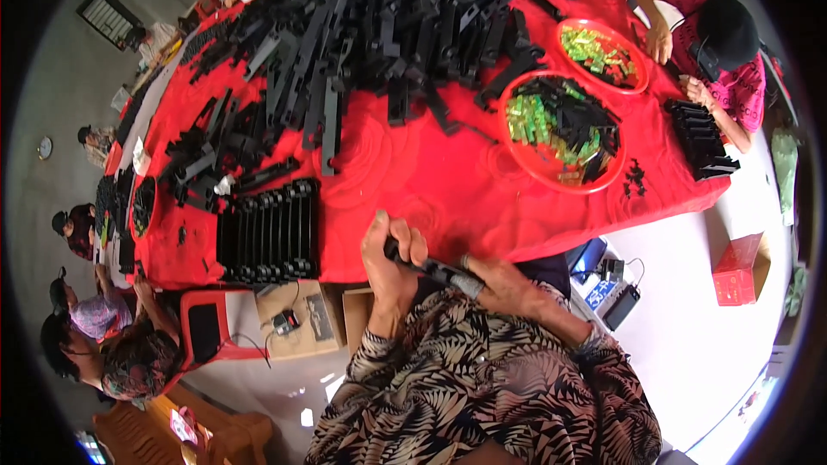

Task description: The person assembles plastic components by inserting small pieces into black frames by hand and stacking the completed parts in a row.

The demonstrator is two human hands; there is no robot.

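Observation:
A long, narrow black plastic piece [438, 272] spans the gap between my hands, in front of my body at the table's near edge. My left hand [392, 257] is closed around its left end, thumb pointing up. At the other end, my right hand [508, 288] grips it with fingers wrapped over, slightly blurred. What lies under the fingers is hidden. Left of my hands, a neat row of similar black pieces [269, 231] stands on the red tablecloth [405, 181]. Farther back lies a large heap of loose black pieces [332, 43].
Red basins [622, 174] at the right hold green-yellow and black small parts. A person in pink [685, 52] works beside another stack of black pieces [699, 138]. A red chair [233, 331] and cardboard boxes [297, 319] stand lower left. More people sit along the left.

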